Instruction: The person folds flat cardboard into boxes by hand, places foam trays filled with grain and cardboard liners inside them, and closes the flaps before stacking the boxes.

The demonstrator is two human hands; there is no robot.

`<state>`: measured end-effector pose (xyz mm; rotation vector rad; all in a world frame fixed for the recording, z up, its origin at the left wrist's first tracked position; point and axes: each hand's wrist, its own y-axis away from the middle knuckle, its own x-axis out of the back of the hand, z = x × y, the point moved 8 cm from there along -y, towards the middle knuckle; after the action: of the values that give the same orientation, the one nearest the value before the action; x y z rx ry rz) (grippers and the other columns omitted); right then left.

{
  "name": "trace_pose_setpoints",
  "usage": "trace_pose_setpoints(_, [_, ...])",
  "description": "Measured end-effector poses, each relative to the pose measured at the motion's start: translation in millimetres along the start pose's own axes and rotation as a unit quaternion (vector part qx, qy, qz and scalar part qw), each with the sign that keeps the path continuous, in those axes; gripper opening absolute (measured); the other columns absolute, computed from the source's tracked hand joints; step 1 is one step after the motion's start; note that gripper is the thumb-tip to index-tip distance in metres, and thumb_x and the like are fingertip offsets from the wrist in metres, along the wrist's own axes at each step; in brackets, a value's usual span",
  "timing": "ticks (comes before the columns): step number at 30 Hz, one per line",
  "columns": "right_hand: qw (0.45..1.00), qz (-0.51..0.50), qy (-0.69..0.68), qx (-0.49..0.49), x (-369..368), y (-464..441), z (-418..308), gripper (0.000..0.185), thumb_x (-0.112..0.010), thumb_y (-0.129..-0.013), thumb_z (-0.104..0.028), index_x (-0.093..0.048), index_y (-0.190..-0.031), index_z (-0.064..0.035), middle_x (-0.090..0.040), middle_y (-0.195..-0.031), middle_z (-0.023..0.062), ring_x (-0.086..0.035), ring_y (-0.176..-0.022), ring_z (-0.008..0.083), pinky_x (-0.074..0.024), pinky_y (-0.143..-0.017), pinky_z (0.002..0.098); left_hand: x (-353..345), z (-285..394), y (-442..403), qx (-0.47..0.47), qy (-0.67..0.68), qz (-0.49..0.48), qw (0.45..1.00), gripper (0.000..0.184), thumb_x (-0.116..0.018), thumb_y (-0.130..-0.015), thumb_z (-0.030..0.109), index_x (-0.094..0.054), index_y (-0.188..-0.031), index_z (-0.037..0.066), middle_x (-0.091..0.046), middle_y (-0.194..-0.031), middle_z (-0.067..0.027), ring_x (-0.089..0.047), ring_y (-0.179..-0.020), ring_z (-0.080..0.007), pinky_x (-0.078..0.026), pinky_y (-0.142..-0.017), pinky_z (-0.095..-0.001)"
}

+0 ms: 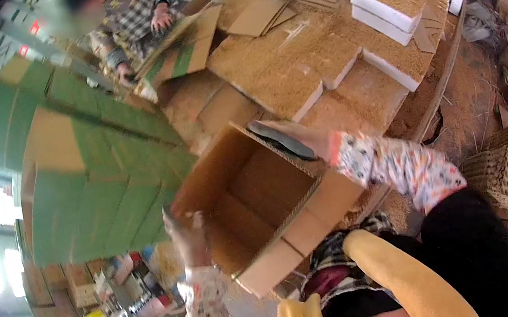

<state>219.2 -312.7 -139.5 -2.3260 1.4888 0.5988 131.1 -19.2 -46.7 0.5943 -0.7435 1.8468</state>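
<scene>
In front of my body an open-topped cardboard box (295,245) is tilted, its bare brown inside facing up. My left hand (190,239) grips its left wall, the thumb near the rim. Along the opposite upper rim lies my right hand (304,136), closed against the box with its fingers pointing away from me. A long dark grey patch (281,142) shows on the palm side of that hand; whether it is a glove coating or a separate thing I cannot tell. Both forearms wear patterned sleeves.
Green-marked cardboard boxes (104,183) are stacked at left. White-sided slabs with brown crumbly tops (386,5) and flat cardboard pieces (257,17) lie on the worktable. Across it, another person (136,17) handles cardboard. Moulded pulp trays (503,164) stand at right.
</scene>
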Motion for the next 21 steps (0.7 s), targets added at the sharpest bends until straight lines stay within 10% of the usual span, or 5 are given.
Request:
trace_pose_setpoints(3, [0.975, 0.101, 0.196, 0.005, 105.5, -2.2, 9.2, 0.046, -0.038, -0.096, -0.031, -0.036, -0.134, -0.0037, -0.033, -0.140, 0.0147, -0.035, -0.126, 0.0221, -0.0266, -0.105, 0.0317, 3.8, -28.2, -0.8, 0.019, 0.128, -0.028, 0.991, 0.059, -0.060, -0.076, 0.000, -0.035, -0.129, -0.003, -0.045, -0.123, -0.0168, -0.044, -0.114, -0.0257, -0.034, -0.099, -0.0353])
trace_pose_setpoints(9, [0.634, 0.559, 0.513, -0.151, 372.7, 4.6, 21.8, 0.079, -0.045, -0.084, -0.055, -0.025, -0.136, 0.0009, -0.025, -0.139, 0.0254, -0.026, -0.127, 0.0383, -0.0244, -0.104, 0.0390, 1.9, -7.8, -4.2, 0.050, -0.012, -0.020, 0.998, 0.057, -0.057, -0.074, 0.001, -0.037, -0.127, -0.002, -0.046, -0.121, -0.0143, -0.044, -0.114, -0.0252, -0.031, -0.101, -0.0341])
trace_pose_setpoints(12, [0.736, 0.594, 0.306, -0.106, 380.1, -32.0, 44.1, 0.099, -0.057, -0.076, -0.059, -0.013, -0.139, 0.0039, -0.017, -0.142, 0.0270, -0.017, -0.132, 0.0393, -0.0174, -0.108, 0.0377, 0.1, -4.4, -12.2, 0.020, -0.070, -0.027, 0.997, 0.061, -0.060, -0.072, 0.009, -0.036, -0.127, -0.002, -0.044, -0.123, -0.0135, -0.042, -0.115, -0.0244, -0.030, -0.101, -0.0347])
trace_pose_setpoints(19, [0.837, 0.531, -0.055, 0.120, 379.4, -45.2, 47.5, 0.075, -0.073, -0.071, -0.012, -0.030, -0.132, -0.0006, -0.042, -0.130, 0.0125, -0.045, -0.115, 0.0240, -0.0369, -0.097, 0.0328, -6.7, 10.2, -8.2, 0.086, -0.044, -0.012, 0.995, 0.063, -0.062, -0.077, 0.030, -0.038, -0.126, -0.002, -0.045, -0.121, -0.0153, -0.043, -0.113, -0.0277, -0.031, -0.100, -0.0373])
trace_pose_setpoints(21, [0.808, 0.534, -0.129, 0.215, 363.0, -34.3, 24.2, 0.066, -0.070, -0.073, -0.007, -0.036, -0.130, -0.0098, -0.049, -0.122, 0.0087, -0.051, -0.107, 0.0234, -0.0442, -0.090, 0.0388, 1.5, -2.3, -5.4, 0.045, -0.057, -0.010, 0.997, 0.060, -0.061, -0.075, 0.012, -0.037, -0.128, -0.001, -0.045, -0.122, -0.0141, -0.043, -0.115, -0.0261, -0.030, -0.101, -0.0355])
